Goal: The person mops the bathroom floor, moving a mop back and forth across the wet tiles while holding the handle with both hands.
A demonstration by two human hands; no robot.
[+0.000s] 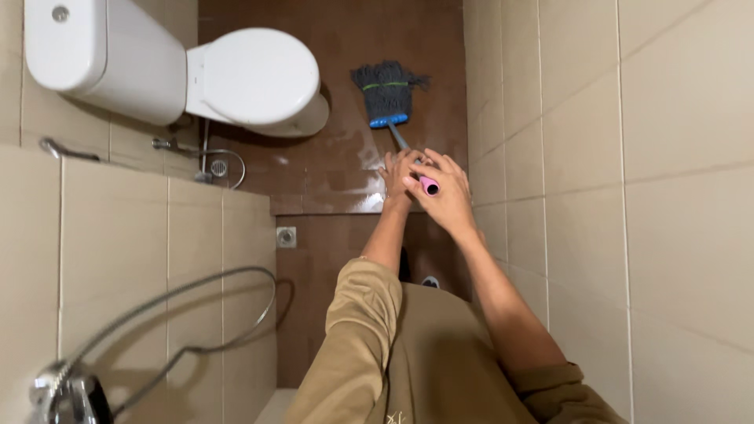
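The mop (pixel 386 94), shaggy dark strands on a blue head, rests on the wet brown floor (pixel 330 169) far of both hands. The right hand (pixel 444 192) wraps the pink-tipped handle (pixel 429 185); the left hand (pixel 399 174) clasps it just beyond, right of the glossy white toilet (pixel 251 78).

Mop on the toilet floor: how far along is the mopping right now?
Done: the brown floor shines wet around the mop head and beside the toilet. In hand: both hands, left hand and right hand, grip the pink-tipped handle, with the mop head down near the right wall. Left: the nearer floor, below the step, looks duller, perhaps unmopped.
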